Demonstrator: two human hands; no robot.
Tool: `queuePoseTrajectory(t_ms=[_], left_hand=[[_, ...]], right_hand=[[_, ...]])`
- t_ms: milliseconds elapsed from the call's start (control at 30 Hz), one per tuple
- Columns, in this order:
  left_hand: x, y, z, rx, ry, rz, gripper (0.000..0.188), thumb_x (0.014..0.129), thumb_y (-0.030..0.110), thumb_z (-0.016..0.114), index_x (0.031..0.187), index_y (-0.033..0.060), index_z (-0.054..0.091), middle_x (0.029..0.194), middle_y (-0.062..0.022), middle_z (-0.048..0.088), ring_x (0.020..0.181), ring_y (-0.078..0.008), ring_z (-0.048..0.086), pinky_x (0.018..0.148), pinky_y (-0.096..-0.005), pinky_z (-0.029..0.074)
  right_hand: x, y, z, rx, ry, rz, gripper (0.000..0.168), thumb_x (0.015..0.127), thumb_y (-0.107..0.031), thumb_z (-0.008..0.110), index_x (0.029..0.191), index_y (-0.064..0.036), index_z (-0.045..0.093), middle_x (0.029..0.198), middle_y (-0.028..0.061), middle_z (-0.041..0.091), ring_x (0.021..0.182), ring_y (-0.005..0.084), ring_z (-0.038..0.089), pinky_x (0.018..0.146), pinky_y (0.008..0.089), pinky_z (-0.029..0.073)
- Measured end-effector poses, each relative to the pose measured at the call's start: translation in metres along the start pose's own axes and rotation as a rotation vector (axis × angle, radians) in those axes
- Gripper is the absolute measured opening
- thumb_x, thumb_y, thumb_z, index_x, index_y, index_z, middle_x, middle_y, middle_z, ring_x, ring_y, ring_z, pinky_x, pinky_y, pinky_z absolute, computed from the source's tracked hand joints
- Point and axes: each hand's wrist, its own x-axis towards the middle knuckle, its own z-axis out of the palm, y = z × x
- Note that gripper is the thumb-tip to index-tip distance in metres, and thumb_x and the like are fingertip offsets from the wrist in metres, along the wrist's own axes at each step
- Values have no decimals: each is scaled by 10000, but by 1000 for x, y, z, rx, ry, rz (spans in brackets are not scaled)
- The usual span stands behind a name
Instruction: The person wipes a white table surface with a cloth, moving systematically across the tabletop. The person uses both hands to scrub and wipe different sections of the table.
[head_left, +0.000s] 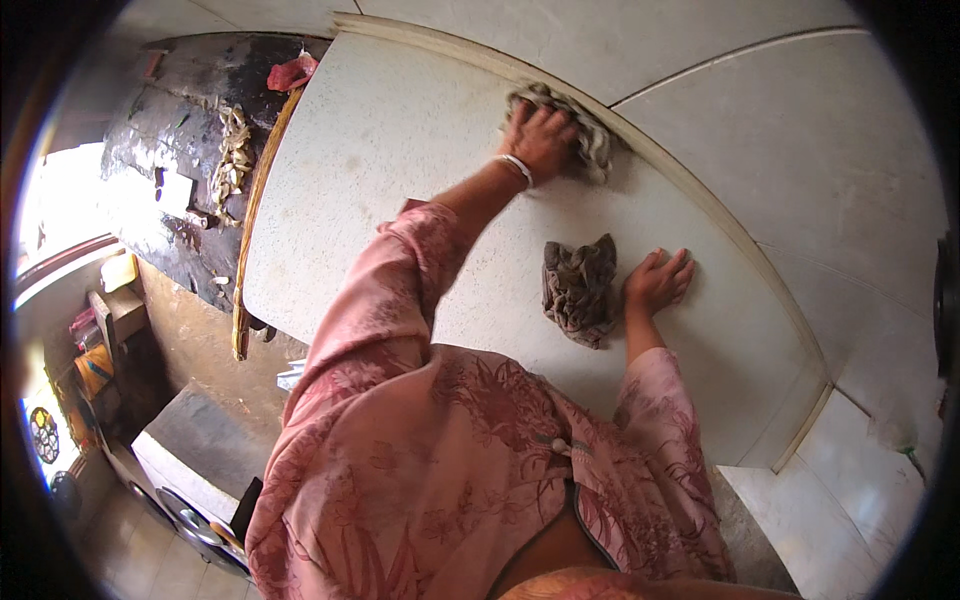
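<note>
My left hand (541, 141), with a white bangle at the wrist, presses a crumpled grey cloth (596, 146) onto the pale speckled tabletop (390, 150), close to the raised edge by the wall. Part of the cloth is hidden under the palm and fingers. My right hand (660, 279) rests on the same surface, its fingers spread and nothing in them. Just to its left lies a second cloth (579, 291), dark brown-grey and bunched up, apart from the fingers.
A long bundled-stalk stick (259, 217) lines the tabletop's left side. Beyond it, a dark, wet-looking surface (202, 75) holds scattered peelings (231, 161) and a red bag or cloth (292, 73). Large wall panels (787, 135) border the far side. A grey-topped block (206, 439) stands lower left.
</note>
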Motion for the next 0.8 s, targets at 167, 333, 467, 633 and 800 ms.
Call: queuePoseTrajectory(t_ms=[167, 333, 467, 633, 800], left_hand=[[-6, -65, -12, 51, 1, -38, 384, 900, 270, 544, 1281, 239, 574, 1326, -14, 527, 1264, -240, 461, 1125, -549, 251], [-19, -149, -22, 63, 25, -181, 382, 877, 272, 594, 1256, 227, 584, 1315, -33, 547, 1252, -270, 487, 1105, -518, 308], [-33, -228, -33, 174, 99, -404, 371, 872, 239, 575, 1239, 183, 581, 1327, -62, 554, 1254, -297, 495, 1070, -496, 361], [-3, -159, -47, 153, -97, -611, 384, 867, 289, 554, 1229, 179, 613, 1312, -102, 544, 1252, -319, 477, 1017, -538, 370], [3, 0, 2, 59, -43, -277, 377, 865, 300, 550, 1177, 117, 654, 1279, -138, 515, 1257, -326, 430, 1037, -589, 299]], right_hand=[[2, 10, 8, -30, 16, -16, 591, 922, -409, 542, 1414, -103, 427, 1478, 221, 370, 1345, 392, 368, 1067, 550, 292], [1, 5, 6, -31, 4, 19, 606, 921, -423, 541, 1427, -113, 416, 1486, 219, 361, 1347, 399, 358, 1073, 553, 278], [0, -7, -4, 1, -32, 10, 621, 929, -422, 538, 1436, -90, 401, 1497, 226, 339, 1367, 392, 334, 1083, 541, 270], [-1, -4, -2, -24, -37, 11, 642, 928, -403, 552, 1432, -45, 381, 1499, 247, 321, 1373, 401, 320, 1084, 542, 261], [2, -5, 3, -18, -14, -21, 625, 931, -392, 550, 1429, -52, 385, 1499, 242, 322, 1367, 400, 333, 1082, 521, 276]])
